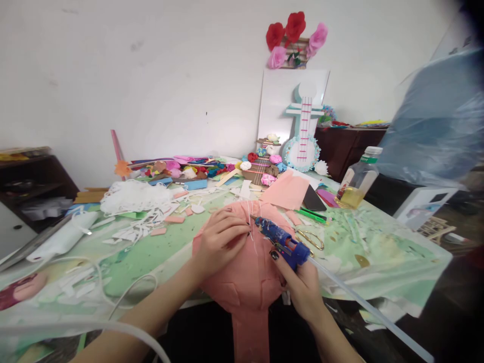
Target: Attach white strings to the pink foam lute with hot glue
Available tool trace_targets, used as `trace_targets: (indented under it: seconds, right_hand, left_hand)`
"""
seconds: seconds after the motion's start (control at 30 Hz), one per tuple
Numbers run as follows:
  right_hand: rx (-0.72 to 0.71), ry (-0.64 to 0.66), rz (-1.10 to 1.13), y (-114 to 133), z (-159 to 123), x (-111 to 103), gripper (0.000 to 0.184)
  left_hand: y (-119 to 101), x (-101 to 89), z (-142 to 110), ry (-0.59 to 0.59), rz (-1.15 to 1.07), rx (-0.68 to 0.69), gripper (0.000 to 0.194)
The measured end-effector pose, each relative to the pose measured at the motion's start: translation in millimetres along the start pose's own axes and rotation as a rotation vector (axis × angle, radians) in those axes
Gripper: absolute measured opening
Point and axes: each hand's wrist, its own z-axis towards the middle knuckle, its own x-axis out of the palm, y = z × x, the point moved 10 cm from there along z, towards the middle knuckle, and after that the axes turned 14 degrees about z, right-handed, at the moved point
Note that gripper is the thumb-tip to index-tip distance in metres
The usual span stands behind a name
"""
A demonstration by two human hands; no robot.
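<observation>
A pink paper-covered instrument shape [242,272], with a round body and a neck toward me, rests across my lap and the table edge. Thin white strings [254,247] run along its front. My left hand [223,237] lies on the body, fingers bent and pressed together beside the strings; what they pinch is hidden. In my right hand [298,282] is a blue hot glue gun [278,236], its nozzle close to the strings near the left fingertips. A long translucent glue stick [370,305] sticks out of the gun's back.
Scissors [315,239], a green pen-like tool [313,216] and a dark phone-like slab [313,198] lie to the right. Behind them stands a bottle [357,179]. Paper scraps and white strips [130,196] cover the left. A white cable [100,272] loops by my left arm. A decorated instrument model [302,131] stands behind.
</observation>
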Motion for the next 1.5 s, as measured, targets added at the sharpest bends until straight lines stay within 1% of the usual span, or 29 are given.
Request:
trace_targets:
  seconds: [0.17,0.3,0.53,0.73,1.17,1.5]
  right_hand:
    - [0.012,0.017,-0.035,-2.8,1.9,4.0,0.025]
    - [-0.019,0.015,-0.056,-1.7,1.8,5.0,0.023]
    - [-0.016,0.031,-0.050,-2.2,-1.0,5.5,0.026]
    - [-0.038,0.044,-0.080,-0.1,-2.1,6.2,0.027]
    - [0.000,0.067,-0.091,-4.0,-5.4,9.4,0.023]
    - [-0.023,0.045,-0.116,4.7,-8.6,7.5,0.026]
  left_hand:
    - [0.3,1.1,-1.9,0.000,0.003,0.003,0.020]
    - [-0.8,1.0,-1.4,0.006,0.010,0.013,0.019]
    - [-1.8,0.6,-1.0,0.011,0.021,0.023,0.018]
    - [-6.5,2.0,-3.1,0.027,0.047,0.072,0.020]
    - [-6.7,3.2,-3.6,0.029,0.061,0.072,0.019]
    - [-8.0,3.1,-2.8,0.024,0.082,0.078,0.019]
